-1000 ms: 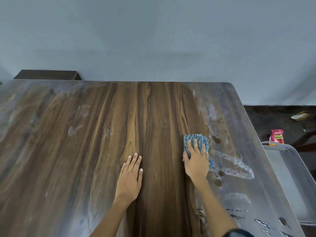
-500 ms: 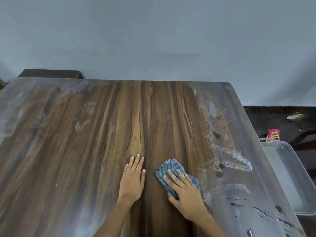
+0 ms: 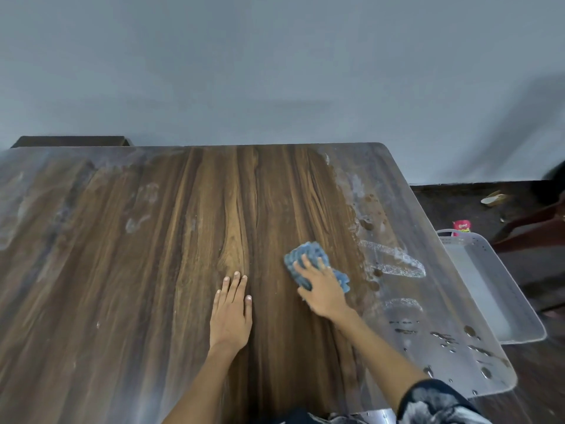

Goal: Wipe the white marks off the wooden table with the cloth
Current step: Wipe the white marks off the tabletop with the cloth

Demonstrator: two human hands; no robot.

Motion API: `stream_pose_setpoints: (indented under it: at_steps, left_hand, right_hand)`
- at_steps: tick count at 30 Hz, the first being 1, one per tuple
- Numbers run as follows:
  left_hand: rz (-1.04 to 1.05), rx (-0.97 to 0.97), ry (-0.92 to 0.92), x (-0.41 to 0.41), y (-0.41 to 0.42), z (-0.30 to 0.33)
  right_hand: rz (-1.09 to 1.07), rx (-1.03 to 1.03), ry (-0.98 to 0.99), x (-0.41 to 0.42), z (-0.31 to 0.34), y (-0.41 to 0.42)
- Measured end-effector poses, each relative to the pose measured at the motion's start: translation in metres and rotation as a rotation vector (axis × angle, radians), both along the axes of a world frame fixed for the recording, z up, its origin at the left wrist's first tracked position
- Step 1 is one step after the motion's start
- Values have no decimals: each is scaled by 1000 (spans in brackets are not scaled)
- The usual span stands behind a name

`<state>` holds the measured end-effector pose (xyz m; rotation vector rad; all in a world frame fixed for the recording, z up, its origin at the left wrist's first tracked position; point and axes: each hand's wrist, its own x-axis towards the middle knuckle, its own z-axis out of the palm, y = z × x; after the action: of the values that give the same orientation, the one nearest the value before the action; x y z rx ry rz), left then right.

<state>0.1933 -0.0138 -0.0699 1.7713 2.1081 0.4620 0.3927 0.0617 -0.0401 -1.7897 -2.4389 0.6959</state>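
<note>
Here the wooden desk (image 3: 153, 286) fills the view, its middle wiped dark while white marks (image 3: 394, 261) are left at 3 o'clock of the cloth. The grey tray (image 3: 501, 301) is set beside the desk at 3 o'clock. The left hand (image 3: 231, 313) is laid flat, fingers straight, holding nothing, probably as a brace. The blue cloth (image 3: 308, 255) is pressed down under the spread right hand (image 3: 322, 289). The red packet's (image 3: 461, 227) writing cannot be read.
</note>
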Motion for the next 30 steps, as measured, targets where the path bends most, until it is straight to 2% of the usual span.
stream_pose_setpoints:
  at_steps: [4,7,10,12,16,18,21,24,27,30]
  left_hand:
    - [-12,-6,6,-2,-1,1]
    - [-26,-14,-4,-4,-4,1]
    - [-21,-11,-6,-5,-13,0]
    - [-21,-6,-4,-5,-20,-1]
    - [3,6,2,-2,-27,-2]
    - [12,7,6,-1,-29,-2]
    - [8,2,3,0,-33,-1]
    - [2,-3,-5,-2,-40,-2]
    - [4,-2,-11,-2,-47,-1]
    - [20,-12,-13,0,-56,-1]
  right_hand:
    - [419,-34,49,19,-14,-49]
    - [579,-76,-26,64,-21,-71]
    - [533,-8,-121,107,-14,-53]
    - [349,-31,-81,115,-7,-29]
    - [0,-72,-45,73,-4,-11]
    - [-32,-46,-61,43,-7,-22]
    - [116,-33,-20,13,-7,-51]
    - [364,-11,-72,12,-8,-91]
    - [595,-13,-140,41,-9,-127]
    - [655,-36,-214,90,-6,-134]
